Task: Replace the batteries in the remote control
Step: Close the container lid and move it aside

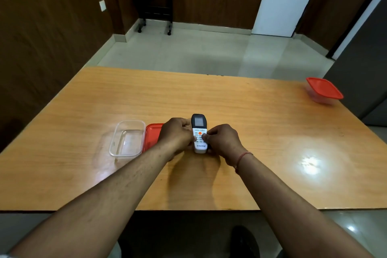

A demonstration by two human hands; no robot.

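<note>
we hold the remote control (199,133) face up at mid-table, left hand (175,134) and right hand (224,141) both closed on its sides. clear container (127,138) and red lid (151,134) just left; lidded container (323,90) at far right edge; wooden table (261,132) otherwise open.

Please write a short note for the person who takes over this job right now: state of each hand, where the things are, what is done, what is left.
Left hand: grips the remote's left side.
Right hand: grips its right side, thumb on the buttons.
Remote: face up, just above the table, between both hands. Its back is hidden, so the state of the battery cover cannot be told.
Open clear box and its red lid lie left of the hands; a closed red-lidded box stands far right.
No batteries are visible. Done: cannot tell. Left: check the cover and the batteries.
</note>
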